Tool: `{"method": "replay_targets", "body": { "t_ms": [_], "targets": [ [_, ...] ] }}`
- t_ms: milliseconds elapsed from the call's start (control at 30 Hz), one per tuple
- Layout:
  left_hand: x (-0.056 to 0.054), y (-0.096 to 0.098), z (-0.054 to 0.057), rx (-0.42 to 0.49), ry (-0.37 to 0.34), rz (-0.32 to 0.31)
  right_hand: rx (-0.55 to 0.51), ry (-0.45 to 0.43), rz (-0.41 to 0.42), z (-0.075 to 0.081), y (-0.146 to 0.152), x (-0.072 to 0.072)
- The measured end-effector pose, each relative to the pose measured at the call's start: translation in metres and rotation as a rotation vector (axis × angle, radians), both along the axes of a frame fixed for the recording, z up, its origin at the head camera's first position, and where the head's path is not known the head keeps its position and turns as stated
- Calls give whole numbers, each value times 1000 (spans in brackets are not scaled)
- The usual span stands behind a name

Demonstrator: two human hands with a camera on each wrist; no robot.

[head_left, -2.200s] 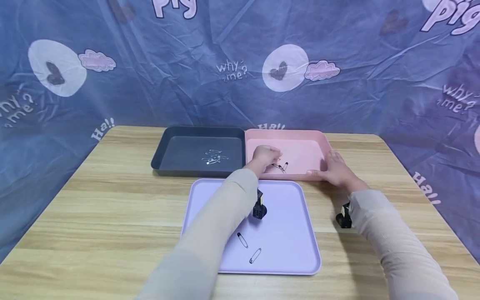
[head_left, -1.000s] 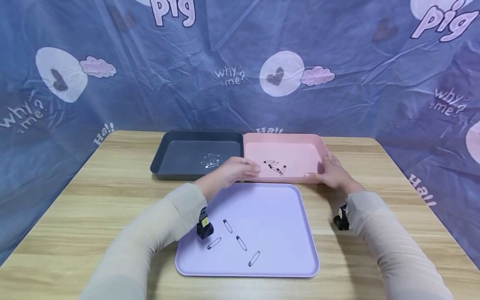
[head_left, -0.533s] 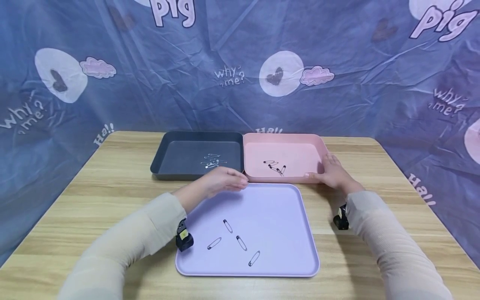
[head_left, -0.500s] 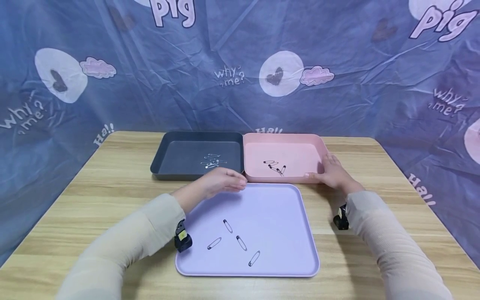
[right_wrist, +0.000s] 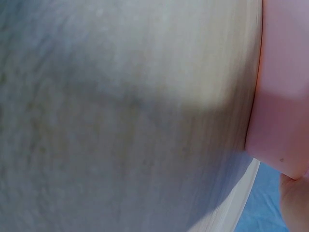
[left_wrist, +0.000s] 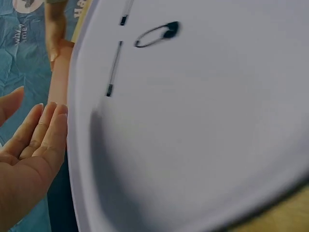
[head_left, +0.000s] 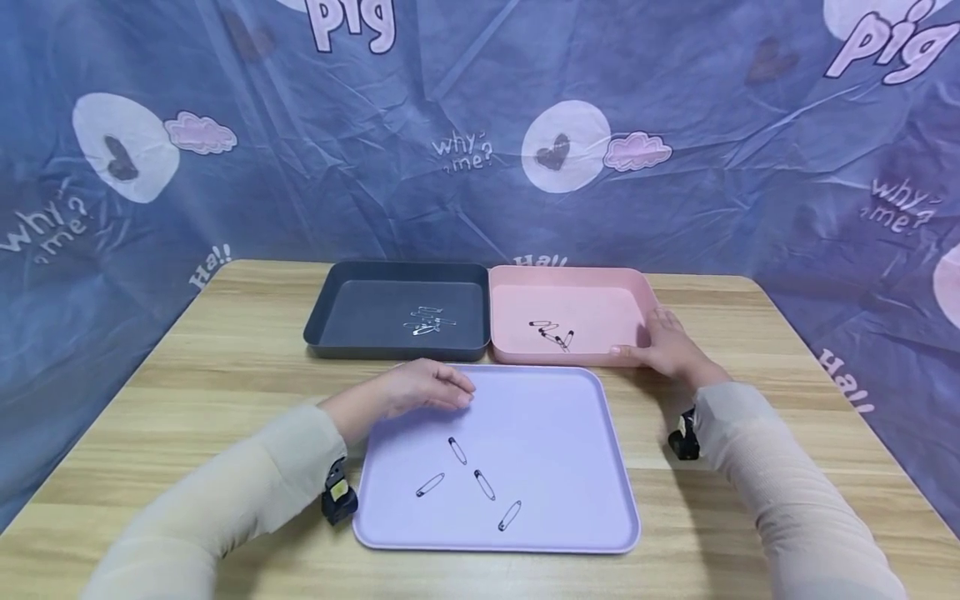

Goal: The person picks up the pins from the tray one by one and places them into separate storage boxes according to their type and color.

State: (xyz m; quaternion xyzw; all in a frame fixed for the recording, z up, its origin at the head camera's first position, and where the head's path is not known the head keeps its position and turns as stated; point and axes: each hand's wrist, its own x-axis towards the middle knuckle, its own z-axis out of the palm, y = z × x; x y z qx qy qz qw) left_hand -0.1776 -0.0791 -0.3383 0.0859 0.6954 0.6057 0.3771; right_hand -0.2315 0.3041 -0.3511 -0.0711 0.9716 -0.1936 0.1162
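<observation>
My left hand (head_left: 423, 387) hovers over the back left of the purple tray (head_left: 555, 450), its fingers loosely bent. In the left wrist view the palm (left_wrist: 29, 179) is turned up to the camera and nothing lies in it. Several black safety pins (head_left: 484, 485) lie apart on the purple tray's front left half. At the front right corner of the pink tray (head_left: 592, 304), my right hand (head_left: 671, 346) grips the wall, thumb along the front rim and fingers over the right side. A small cluster of black safety pins (head_left: 550, 337) lies inside that tray.
A dark grey tray (head_left: 367, 312) holds a pile of silver safety pins (head_left: 427, 322) and stands side by side with the pink one. All three trays are on a wooden table (head_left: 225, 358). Behind it hangs a blue printed cloth (head_left: 337, 183).
My left hand has come out of the pink tray, leftward and back toward me over the purple tray, leaving a safety pin with the pink tray's others. My right hand has stayed put.
</observation>
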Motion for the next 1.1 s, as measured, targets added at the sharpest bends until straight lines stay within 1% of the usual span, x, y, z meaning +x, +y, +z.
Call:
{"method": "replay_targets", "body": {
  "t_ms": [100, 233, 367, 533, 600, 767, 900, 967, 1100],
  "targets": [
    [5, -5, -5, -4, -12, -15, -3, -2, -2, 0, 1, 0],
    [11, -9, -12, -5, -28, -11, 4, 4, 8, -1, 2, 0],
    [15, -11, -18, -12, 1, -27, 8, 11, 11, -1, 1, 0],
    [18, -12, -22, -69, 120, -88, 5, 6, 7, -2, 3, 0],
    [20, -11, -23, -106, 187, -128, 4, 5, 9, -3, 3, 0],
    [22, -10, -26, -192, 338, -203, 1, -2, 11, -2, 3, 0],
    [25, -8, -29, -221, 432, -213, -2, -3, 13, -1, 3, 0],
    [26, -7, -31, -230, 465, -206, -1, -2, 15, -1, 3, 0],
    [28, -7, -33, -258, 541, -214, -6, -1, 15, -1, 3, 0]
  ]
}}
